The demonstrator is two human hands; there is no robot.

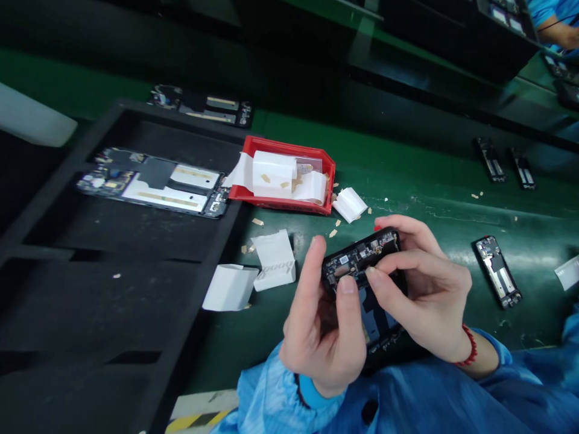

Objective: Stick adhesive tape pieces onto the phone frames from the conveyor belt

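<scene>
An opened phone [377, 307], its circuit board and dark inner plate showing, is held tilted in front of me. My left hand [328, 325] grips its left edge, with the thumb over the board and the index finger along the side. At the top right of the phone is my right hand [420, 286], its thumb and index finger pinched together over the board. Whether something small sits between those fingertips, I cannot make out. The other right fingers curl behind the phone's top edge.
A red bin [283, 205] holds white backing paper. Paper scraps [275, 265] and tan bits lie around it. On the left, a black tray [90, 313] carries an opened phone [158, 184]; another phone [203, 108] lies behind. More phones [497, 271] are at right, beside a co-worker's arm [558, 33].
</scene>
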